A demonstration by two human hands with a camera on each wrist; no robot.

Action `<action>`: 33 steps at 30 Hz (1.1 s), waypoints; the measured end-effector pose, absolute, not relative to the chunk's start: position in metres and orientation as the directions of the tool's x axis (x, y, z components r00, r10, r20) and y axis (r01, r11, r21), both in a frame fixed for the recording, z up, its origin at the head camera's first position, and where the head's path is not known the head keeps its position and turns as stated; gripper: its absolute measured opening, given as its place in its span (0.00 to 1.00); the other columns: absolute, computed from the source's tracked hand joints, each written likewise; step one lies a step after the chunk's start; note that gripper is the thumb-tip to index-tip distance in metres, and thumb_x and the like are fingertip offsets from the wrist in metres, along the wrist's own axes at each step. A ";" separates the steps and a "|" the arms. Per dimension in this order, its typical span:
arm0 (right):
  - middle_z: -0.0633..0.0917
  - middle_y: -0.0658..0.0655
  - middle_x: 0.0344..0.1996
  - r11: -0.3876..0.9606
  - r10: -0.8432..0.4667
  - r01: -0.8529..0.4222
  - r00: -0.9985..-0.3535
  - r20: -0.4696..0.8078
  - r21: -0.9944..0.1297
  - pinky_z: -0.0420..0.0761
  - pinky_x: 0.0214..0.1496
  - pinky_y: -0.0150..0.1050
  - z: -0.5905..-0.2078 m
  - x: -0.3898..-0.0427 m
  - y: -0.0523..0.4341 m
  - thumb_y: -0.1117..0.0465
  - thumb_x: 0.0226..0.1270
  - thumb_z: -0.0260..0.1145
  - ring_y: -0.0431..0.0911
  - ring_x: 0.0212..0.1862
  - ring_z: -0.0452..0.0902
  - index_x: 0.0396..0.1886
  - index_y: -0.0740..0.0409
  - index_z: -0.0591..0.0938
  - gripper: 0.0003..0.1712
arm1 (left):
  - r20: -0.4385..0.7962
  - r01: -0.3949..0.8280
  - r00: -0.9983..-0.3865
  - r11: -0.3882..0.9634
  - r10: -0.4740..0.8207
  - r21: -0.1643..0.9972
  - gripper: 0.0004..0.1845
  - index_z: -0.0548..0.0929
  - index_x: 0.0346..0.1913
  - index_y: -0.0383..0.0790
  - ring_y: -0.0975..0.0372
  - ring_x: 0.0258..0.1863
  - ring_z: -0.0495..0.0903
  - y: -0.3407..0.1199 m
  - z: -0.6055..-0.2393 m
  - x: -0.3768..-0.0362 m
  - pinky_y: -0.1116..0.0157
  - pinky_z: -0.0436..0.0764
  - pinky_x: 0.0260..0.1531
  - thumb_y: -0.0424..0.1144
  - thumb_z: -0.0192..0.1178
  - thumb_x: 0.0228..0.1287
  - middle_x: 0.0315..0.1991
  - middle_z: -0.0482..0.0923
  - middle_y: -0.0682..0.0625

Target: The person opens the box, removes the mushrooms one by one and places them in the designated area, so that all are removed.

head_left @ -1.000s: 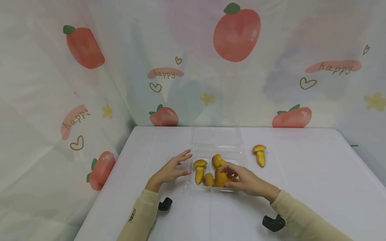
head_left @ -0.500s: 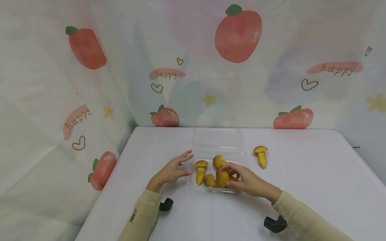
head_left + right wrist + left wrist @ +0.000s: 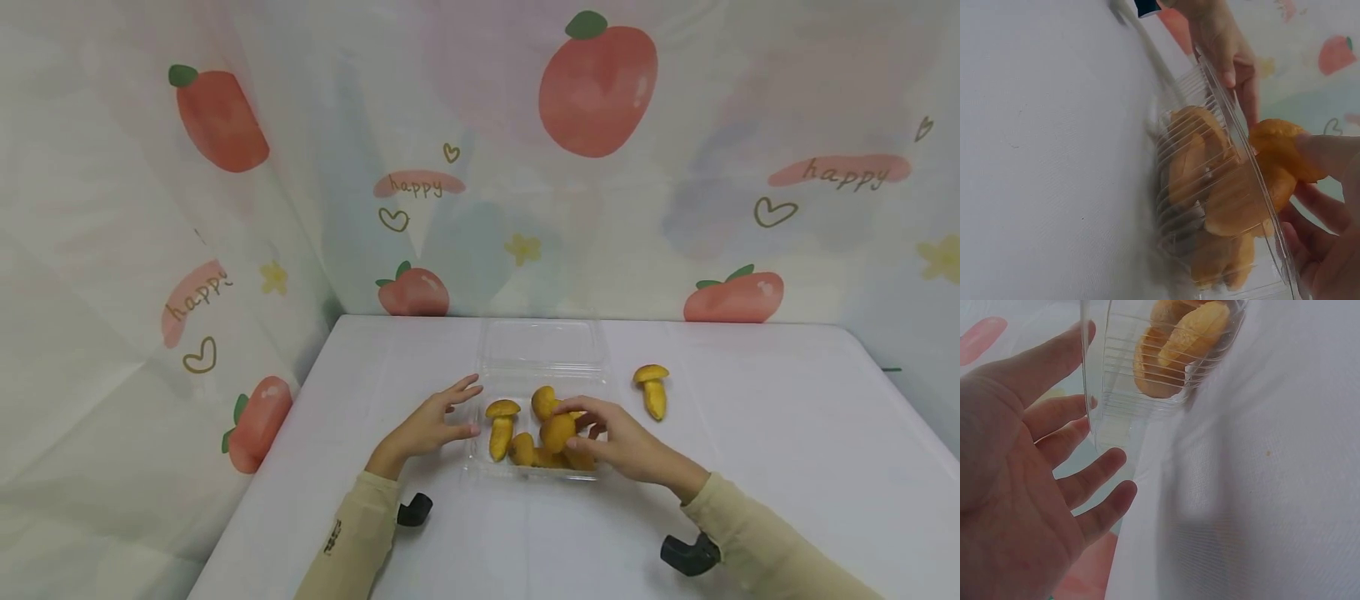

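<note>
A yellow-brown mushroom (image 3: 557,433) is pinched between the thumb and fingers of my right hand (image 3: 632,443), at the right side of a clear plastic box. In the right wrist view this mushroom (image 3: 1282,147) shows above the box's rim. My left hand (image 3: 429,427) is at the box's left side, fingers spread and fairly straight. In the left wrist view its fingertips lie at the clear wall (image 3: 1099,375). Inside the box lie several other mushrooms, one with a long stem (image 3: 500,435) at the left. My right fingers partly hide those at the right.
The box's clear lid (image 3: 542,343) is folded back towards the rear wall. A single mushroom (image 3: 652,392) lies on the white table (image 3: 765,433) right of the box. A printed curtain (image 3: 600,225) stands behind the table. Black wrist mounts (image 3: 690,554) hang under both forearms.
My right hand has raised the held mushroom slightly, and mushrooms beneath it now show. My left hand stays at the box's side. The whole view has shifted slightly.
</note>
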State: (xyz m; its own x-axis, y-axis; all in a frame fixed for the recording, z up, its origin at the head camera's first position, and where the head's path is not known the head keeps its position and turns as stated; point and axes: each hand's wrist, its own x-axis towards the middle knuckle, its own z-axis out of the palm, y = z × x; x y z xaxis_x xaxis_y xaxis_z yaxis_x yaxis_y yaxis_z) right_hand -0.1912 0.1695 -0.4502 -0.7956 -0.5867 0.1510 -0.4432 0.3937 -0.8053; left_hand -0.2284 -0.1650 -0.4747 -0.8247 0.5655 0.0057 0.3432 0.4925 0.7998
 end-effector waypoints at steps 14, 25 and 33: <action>0.82 0.65 0.58 0.369 -0.459 -0.414 -0.860 0.224 -0.832 0.84 0.51 0.32 -0.439 -0.197 0.179 0.63 0.72 0.66 0.51 0.51 0.83 0.62 0.62 0.77 0.21 | 0.002 0.351 -0.819 0.499 0.573 0.792 0.38 0.63 0.76 0.32 0.44 0.81 0.51 -0.163 -0.473 -0.228 0.38 0.65 0.72 0.38 0.66 0.68 0.82 0.50 0.40; 0.78 0.73 0.61 0.294 -0.399 -0.378 -0.883 0.246 -0.878 0.84 0.48 0.27 -0.430 -0.201 0.191 0.67 0.73 0.63 0.36 0.47 0.83 0.64 0.70 0.73 0.23 | -0.001 0.340 -0.821 0.490 0.571 0.802 0.37 0.63 0.76 0.33 0.45 0.82 0.49 -0.164 -0.474 -0.227 0.37 0.64 0.72 0.36 0.65 0.69 0.82 0.49 0.40; 0.78 0.73 0.59 0.300 -0.378 -0.398 -0.884 0.275 -0.867 0.84 0.47 0.26 -0.429 -0.198 0.198 0.68 0.73 0.63 0.33 0.45 0.83 0.63 0.71 0.74 0.22 | 0.036 0.386 -0.811 0.488 0.584 0.783 0.36 0.63 0.76 0.30 0.42 0.80 0.51 -0.164 -0.477 -0.227 0.35 0.66 0.69 0.36 0.65 0.69 0.81 0.50 0.37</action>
State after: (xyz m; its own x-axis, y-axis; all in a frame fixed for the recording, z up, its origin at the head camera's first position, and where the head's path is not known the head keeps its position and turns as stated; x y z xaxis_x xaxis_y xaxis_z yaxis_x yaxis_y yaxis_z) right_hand -0.1983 0.1977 -0.4285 -0.8842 -0.3775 0.2750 -0.3977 0.2997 -0.8672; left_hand -0.2266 -0.1641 -0.4772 -0.8107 0.5843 0.0361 0.3864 0.4878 0.7828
